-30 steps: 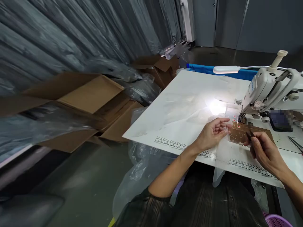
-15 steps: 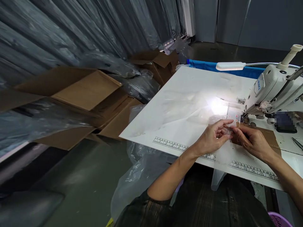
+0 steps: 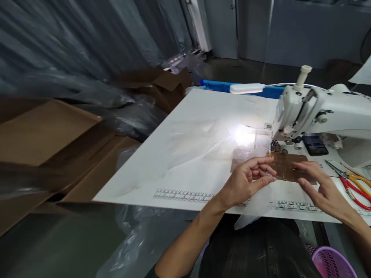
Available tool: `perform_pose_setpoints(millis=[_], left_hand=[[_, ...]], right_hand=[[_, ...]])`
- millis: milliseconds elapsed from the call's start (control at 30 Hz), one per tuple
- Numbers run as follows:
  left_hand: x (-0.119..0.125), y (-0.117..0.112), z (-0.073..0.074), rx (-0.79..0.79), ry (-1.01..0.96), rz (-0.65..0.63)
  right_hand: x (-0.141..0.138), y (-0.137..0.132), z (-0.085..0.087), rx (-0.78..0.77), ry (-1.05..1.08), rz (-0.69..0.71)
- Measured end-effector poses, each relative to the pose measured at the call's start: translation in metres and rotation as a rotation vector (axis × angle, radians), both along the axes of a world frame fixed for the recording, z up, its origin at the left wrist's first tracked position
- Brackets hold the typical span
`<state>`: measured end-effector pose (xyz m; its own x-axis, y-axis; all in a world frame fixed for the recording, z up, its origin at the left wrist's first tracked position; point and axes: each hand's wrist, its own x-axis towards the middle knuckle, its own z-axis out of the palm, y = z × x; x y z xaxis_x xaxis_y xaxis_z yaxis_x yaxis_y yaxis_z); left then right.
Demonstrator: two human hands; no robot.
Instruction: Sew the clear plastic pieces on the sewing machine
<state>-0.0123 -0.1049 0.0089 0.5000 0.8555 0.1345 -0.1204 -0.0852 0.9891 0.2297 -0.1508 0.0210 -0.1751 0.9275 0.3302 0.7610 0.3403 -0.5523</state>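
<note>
My left hand is over the white table beside the sewing machine, thumb and fingers closed lightly on a thin translucent sheet. The sheet hangs below the hand past the table's front edge, and its upper part is partly hidden by my fingers. My right hand is apart from the left, open, thumb and fingers spread, with nothing visible held. Its fingers hover at the right end of a brown flat piece, which lies just in front of the needle area. Small red marks show near the presser foot.
Red- and yellow-handled scissors or pliers lie right of my right hand. A phone-like dark device is behind. A lamp lights the table. Cardboard boxes stand left; a purple basket is below right.
My right hand has let go of the translucent sheet and moved right, its fingers opening. My left hand stays near the brown piece. The camera view has turned to the right.
</note>
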Motion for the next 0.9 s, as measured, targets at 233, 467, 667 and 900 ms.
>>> perform_pose_setpoints(millis=[233, 467, 667, 900], left_hand=[[0.006, 0.013, 0.017, 0.64, 0.272, 0.182], [-0.037, 0.062, -0.015, 0.679, 0.854, 0.077], [-0.048, 0.082, 0.001, 0.487, 0.531, 0.557], [-0.069, 0.092, 0.026, 0.419, 0.306, 0.916]], right_hand=[[-0.047, -0.015, 0.003, -0.494, 0.345, 0.265], [-0.043, -0.015, 0.013, -0.205, 0.181, 0.349], [-0.039, -0.011, -0.006, 0.412, -0.087, 0.369], [-0.015, -0.021, -0.037, 0.155, -0.103, 0.366]])
